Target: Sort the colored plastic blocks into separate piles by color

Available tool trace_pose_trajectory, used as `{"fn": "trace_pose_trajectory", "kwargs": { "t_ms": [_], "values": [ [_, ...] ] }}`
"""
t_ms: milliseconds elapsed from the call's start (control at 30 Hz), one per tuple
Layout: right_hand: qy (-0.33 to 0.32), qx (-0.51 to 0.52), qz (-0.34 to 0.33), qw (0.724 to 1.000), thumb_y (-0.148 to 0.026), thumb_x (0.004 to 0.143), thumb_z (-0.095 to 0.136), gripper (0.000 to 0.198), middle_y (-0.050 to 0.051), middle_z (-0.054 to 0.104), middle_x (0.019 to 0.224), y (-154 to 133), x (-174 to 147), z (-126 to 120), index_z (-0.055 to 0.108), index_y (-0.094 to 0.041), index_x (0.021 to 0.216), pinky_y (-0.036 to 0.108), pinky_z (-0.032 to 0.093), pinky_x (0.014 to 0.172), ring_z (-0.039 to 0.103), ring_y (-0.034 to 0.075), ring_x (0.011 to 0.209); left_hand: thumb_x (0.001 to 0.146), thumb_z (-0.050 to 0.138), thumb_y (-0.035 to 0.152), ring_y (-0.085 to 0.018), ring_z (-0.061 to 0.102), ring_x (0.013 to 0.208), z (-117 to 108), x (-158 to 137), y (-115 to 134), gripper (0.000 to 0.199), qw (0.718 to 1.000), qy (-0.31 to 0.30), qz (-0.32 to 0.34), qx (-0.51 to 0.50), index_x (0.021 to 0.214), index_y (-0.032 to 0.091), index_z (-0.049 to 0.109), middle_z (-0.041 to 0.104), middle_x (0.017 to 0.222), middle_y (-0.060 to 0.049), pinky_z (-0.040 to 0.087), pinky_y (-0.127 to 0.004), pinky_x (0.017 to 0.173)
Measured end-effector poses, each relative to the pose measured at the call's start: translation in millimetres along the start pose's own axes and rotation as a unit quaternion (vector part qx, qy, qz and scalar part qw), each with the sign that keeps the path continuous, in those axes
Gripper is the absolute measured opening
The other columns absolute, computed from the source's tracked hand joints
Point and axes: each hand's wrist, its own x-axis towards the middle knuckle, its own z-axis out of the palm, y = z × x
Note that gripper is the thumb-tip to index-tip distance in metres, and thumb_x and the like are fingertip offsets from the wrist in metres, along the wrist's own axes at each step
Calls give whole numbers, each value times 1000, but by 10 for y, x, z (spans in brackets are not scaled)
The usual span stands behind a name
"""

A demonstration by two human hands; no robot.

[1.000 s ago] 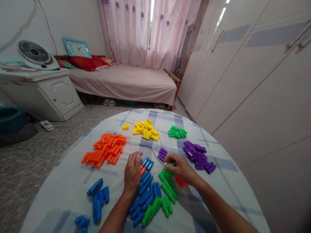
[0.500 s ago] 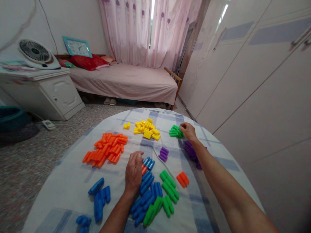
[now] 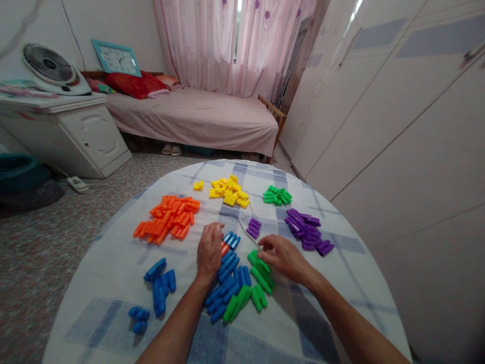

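Left hand (image 3: 209, 253): fingers together, just beside blue pieces (image 3: 228, 266). Right hand (image 3: 285, 256): curled over green pieces (image 3: 260, 278), pinch indeterminable; broad cloth (image 3: 352, 275) extends thence to desk's (image 3: 382, 285) rounded right edge.

Curtains (image 3: 200, 45): pink, daylight (image 3: 239, 6) showing through a narrow gap.
Bed (image 3: 189, 116): pink-sheeted, stands before the curtains.
Wardrobe (image 3: 397, 136): pale, lines the room's right side.
Floor (image 3: 91, 217): speckled.

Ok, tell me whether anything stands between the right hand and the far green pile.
Nothing visible does. From the right hand, the straight path to the far green pile crosses only tablecloth. The small purple cluster lies left of it, the larger purple pile right.
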Motion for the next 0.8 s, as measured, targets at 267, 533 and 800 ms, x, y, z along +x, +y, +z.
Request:
{"fn": "trace_pose_trajectory", "kwargs": {
  "t_ms": [267, 533, 800],
  "values": [
    [-8, -91, 29, 995, -38, 74, 67, 32, 5, 61, 96, -170, -109, 266, 61, -19, 98, 30, 35, 77, 53, 20, 91, 95, 27, 43, -17, 61, 85, -19, 8, -18, 41, 1000, -2, 12, 24, 101, 18, 60, 59, 102, -7, 50, -34, 80],
    [80, 97, 36, 991, -31, 79, 54, 15, 0, 60, 77, 129, 238, -79, 59, -18, 84, 25, 39, 64, 55, 14, 72, 94, 28, 45, -19, 61, 87, -7, 3, -23, 42, 1000, -2, 2, 4, 101, 19, 60, 59, 103, -8, 51, -36, 81],
    [241, -21, 104, 965, -24, 81, 45, 27, 4, 70, 91, 762, 1166, -599, 66, -18, 96, 26, 44, 74, 61, 17, 81, 95, 28, 44, -18, 62, 87, -7, 2, -9, 42, 1000, -2, -6, 2, 102, 18, 60, 59, 106, -8, 51, -34, 80]
  ]
}}
